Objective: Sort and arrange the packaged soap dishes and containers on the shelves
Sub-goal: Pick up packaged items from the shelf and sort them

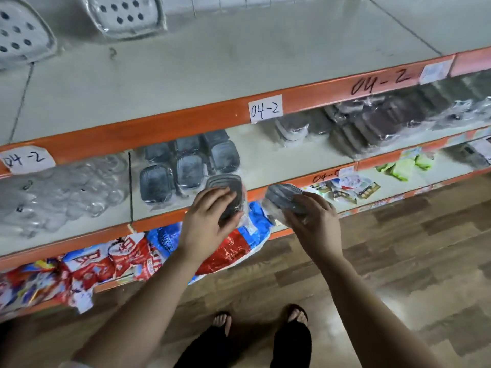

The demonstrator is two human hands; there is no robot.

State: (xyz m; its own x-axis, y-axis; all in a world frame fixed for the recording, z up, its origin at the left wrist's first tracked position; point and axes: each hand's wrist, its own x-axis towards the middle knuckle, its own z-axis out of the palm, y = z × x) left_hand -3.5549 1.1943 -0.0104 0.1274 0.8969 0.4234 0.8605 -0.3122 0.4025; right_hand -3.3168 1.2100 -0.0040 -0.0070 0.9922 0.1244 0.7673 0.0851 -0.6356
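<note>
My left hand [210, 221] grips a grey plastic-wrapped soap container [225, 185] at the front edge of the middle shelf [265, 160]. My right hand [313, 221] holds a second grey wrapped container [283, 196] just in front of that shelf's orange lip. Several matching grey containers [183, 166] stand in rows on the shelf behind my left hand. More wrapped grey and dark brown containers [372, 123] are piled further right on the same shelf.
Clear wrapped dishes [61, 187] fill the shelf's left section. White perforated soap dishes [125, 14] lie on the top shelf [239, 62]. Colourful packets [106, 261] hang from the lower shelf. Labels reading 04-2 [265, 108] mark the orange edges. A wooden floor [398, 261] lies below.
</note>
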